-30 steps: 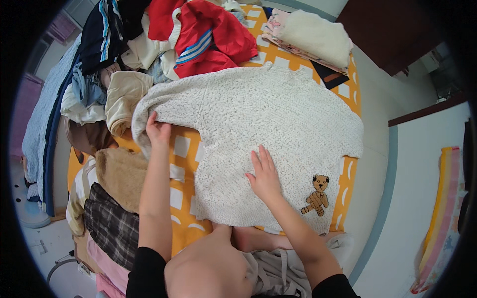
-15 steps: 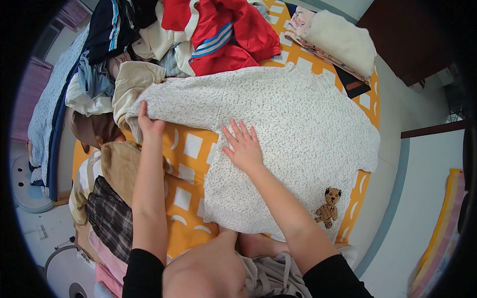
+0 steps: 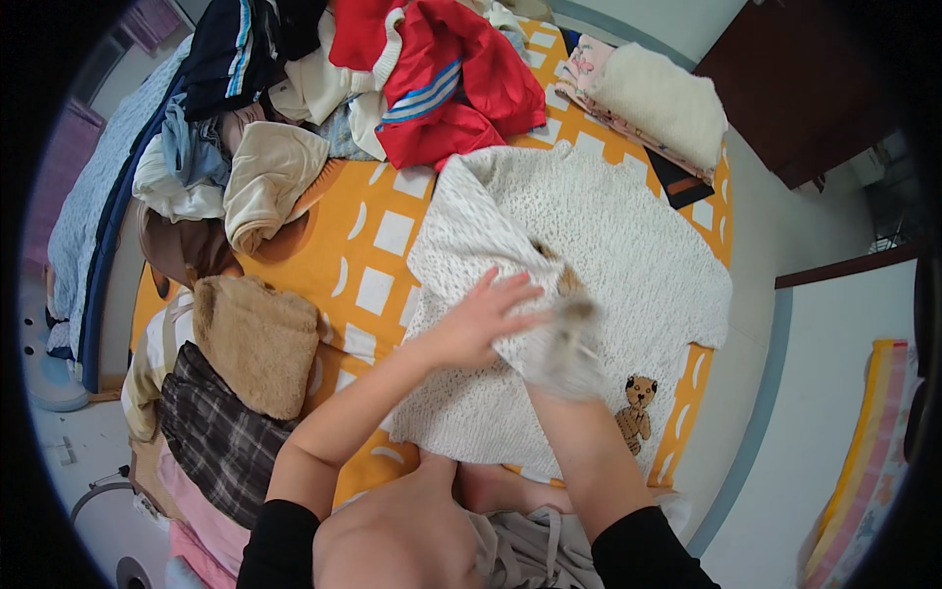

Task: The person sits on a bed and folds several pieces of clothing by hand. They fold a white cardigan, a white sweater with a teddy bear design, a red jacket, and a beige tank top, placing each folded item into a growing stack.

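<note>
White open-knit wool lies under the left hand [image 3: 481, 324]: its fingers [image 3: 515, 292] are spread flat and pressed on a folded-over sleeve of the white knitted sweater [image 3: 608, 245], gripping nothing. The right hand [image 3: 569, 348] is blurred by motion; it appears to be bunched in a fold of the same sweater, but whether its fingers are closed on the cloth cannot be told.

The sweater is spread on the orange and white patterned bedspread [image 3: 378, 285], toward the bed's right edge, its left side turned inward across the body. A small brown bear patch [image 3: 636, 407] sits near the hem, at the near right.

Along the bed's left edge: a tan fleece garment [image 3: 255, 339], resting on a dark plaid cloth [image 3: 211, 437]. At the far edge: a red jacket with striped trim [image 3: 451, 88], touching the sweater's top. At the far right corner: a folded cream blanket [image 3: 657, 98]. A beige garment [image 3: 270, 182] lies at the far left.
</note>
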`<state>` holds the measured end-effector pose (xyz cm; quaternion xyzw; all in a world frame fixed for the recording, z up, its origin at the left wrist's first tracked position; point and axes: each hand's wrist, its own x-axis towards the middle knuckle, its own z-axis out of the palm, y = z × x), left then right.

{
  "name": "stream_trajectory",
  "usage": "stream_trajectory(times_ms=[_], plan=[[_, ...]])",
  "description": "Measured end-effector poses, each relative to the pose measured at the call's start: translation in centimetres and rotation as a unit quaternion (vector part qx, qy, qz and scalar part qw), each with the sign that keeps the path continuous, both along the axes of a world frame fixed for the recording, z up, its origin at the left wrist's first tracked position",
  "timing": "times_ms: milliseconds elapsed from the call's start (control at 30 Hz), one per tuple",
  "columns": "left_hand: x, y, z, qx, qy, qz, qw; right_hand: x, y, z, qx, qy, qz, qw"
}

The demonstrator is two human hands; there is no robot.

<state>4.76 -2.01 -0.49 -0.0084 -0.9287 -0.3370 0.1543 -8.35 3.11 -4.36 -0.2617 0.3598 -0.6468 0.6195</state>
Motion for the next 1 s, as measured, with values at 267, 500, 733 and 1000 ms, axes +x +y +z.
stream_trajectory(times_ms=[267, 500, 733, 1000], plan=[[4.2, -1.1, -3.1, 0.33, -0.061, 0.142, 0.931, -5.0, 5.6, -3.0, 0.181, 0.645, 0.07, 0.739], [2.0, -3.6, -6.1, 0.886, 0.111, 0.155, 0.423, 0.2, 14.7, -4.4, 0.281, 0.547, 0.099, 0.782], [0.2, -7.6, -6.1, 0.879, 0.218, 0.175, 0.386, 6.9, 17.5, 2.9, 0.012, 0.63, 0.148, 0.763], [0.6, -7.6, -8.5, 0.884, 0.189, 0.152, 0.401, -2.6, 1.3, 5.2, -0.004, 0.665, -0.15, 0.731]])
